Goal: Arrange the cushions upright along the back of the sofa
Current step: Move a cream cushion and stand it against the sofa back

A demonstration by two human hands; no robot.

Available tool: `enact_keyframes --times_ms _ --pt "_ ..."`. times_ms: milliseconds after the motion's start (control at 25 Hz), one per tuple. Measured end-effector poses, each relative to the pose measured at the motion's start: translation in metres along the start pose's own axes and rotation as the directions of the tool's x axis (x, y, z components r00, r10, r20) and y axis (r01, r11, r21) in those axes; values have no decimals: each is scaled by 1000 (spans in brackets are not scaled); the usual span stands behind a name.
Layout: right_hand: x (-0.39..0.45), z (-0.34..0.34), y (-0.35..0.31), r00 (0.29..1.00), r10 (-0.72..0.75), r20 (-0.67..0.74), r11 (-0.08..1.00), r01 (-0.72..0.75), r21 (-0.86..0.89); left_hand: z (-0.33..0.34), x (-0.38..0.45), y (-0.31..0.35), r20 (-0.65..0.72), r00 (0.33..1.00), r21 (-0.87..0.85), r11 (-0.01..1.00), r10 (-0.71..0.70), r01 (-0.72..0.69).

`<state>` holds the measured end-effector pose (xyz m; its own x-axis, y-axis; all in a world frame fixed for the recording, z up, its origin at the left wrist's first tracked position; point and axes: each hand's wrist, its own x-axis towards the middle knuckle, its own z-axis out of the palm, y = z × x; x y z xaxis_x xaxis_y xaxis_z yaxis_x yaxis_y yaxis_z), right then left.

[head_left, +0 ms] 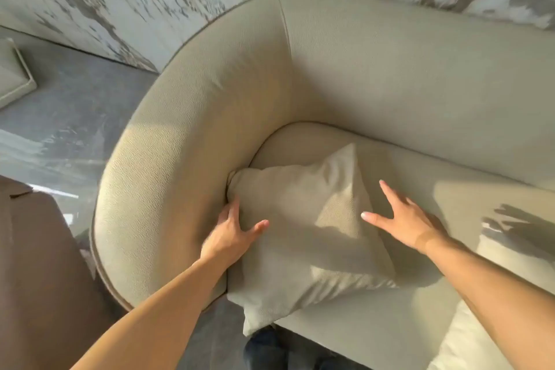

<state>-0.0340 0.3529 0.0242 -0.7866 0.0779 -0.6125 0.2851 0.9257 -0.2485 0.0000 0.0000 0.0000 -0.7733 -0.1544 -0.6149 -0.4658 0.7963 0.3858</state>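
From the head view, both bare forearms reach forward and down: the left hand (232, 233) grips the left edge of the cushion (300, 237), its fingers (232, 210) tucked between cushion and armrest and its thumb laid across the front face, while the right hand (405, 224) hovers over the cushion's right side with fingers spread and straight, and whether they touch the fabric cannot be told. The cushion is square, plump and beige with a fine pebbled weave, leaning tilted on the seat between the two hands against the curved end of the sofa (390, 69). That sofa is rounded, in matching grainy cream fabric with piped seams, its backrest beyond the fingertips, and a white cushion (468, 336) lies under the right forearm.
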Motion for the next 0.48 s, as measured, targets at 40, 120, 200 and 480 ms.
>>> enact_keyframes --times_ms 40,120,200,480 --pt "15 10 0 999 6 43 997 -9 80 11 11 -3 22 999 -72 997 -31 33" --pt "43 28 1 992 -3 124 963 -30 266 31 30 -11 48 993 -186 976 -106 113" --pt "68 45 0 983 -14 182 902 -66 428 49 48 -21 61 988 -318 935 -142 154" --pt "107 58 7 932 107 346 782 -294 550 55 70 -30 99 988 -610 777 -117 153"
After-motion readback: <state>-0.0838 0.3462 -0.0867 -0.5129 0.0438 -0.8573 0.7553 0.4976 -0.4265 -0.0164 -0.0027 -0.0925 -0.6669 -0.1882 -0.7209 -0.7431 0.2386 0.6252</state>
